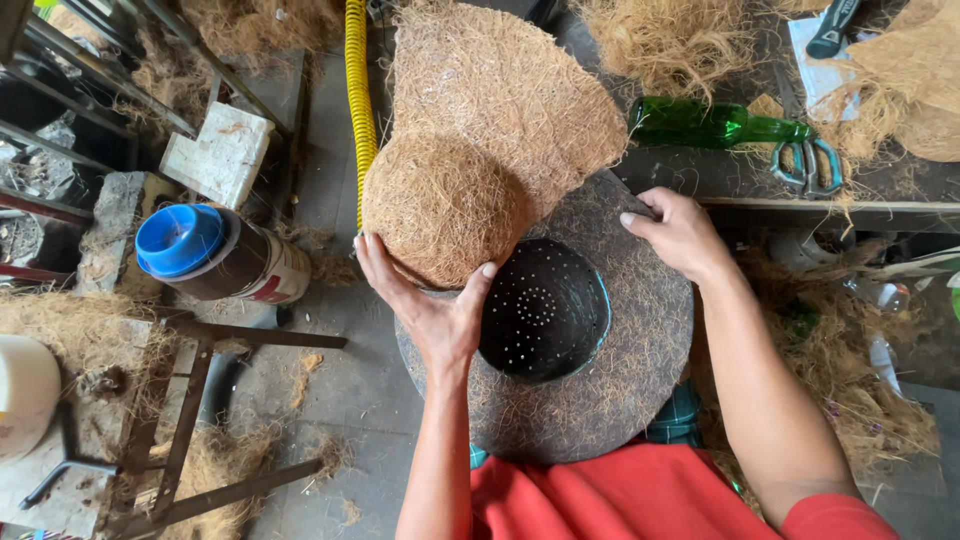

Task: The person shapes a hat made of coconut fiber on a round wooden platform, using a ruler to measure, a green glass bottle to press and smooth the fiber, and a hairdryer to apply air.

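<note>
grey concrete floor strewn with loose brown fibre surrounds a round dark mould (600,400) with a flat fibre-flecked rim and a perforated bowl-shaped hollow (545,310) at its centre. left hand (430,300) cups the near edge of a domed coir cup (440,205) that sits at the hollow's far-left edge, fingers spread wide against it rather than clenched. a flat coir sheet (510,90) lies beyond the cup, overlapping the mould's far rim. right hand (680,235) rests on the mould's far-right rim, fingers curled over the edge, well apart from the other hand. left of the mould lies a dark jar with a blue lid (215,255); beyond it to the right, a green glass bottle (715,123) and scissors (808,165) lie on a bench.
</note>
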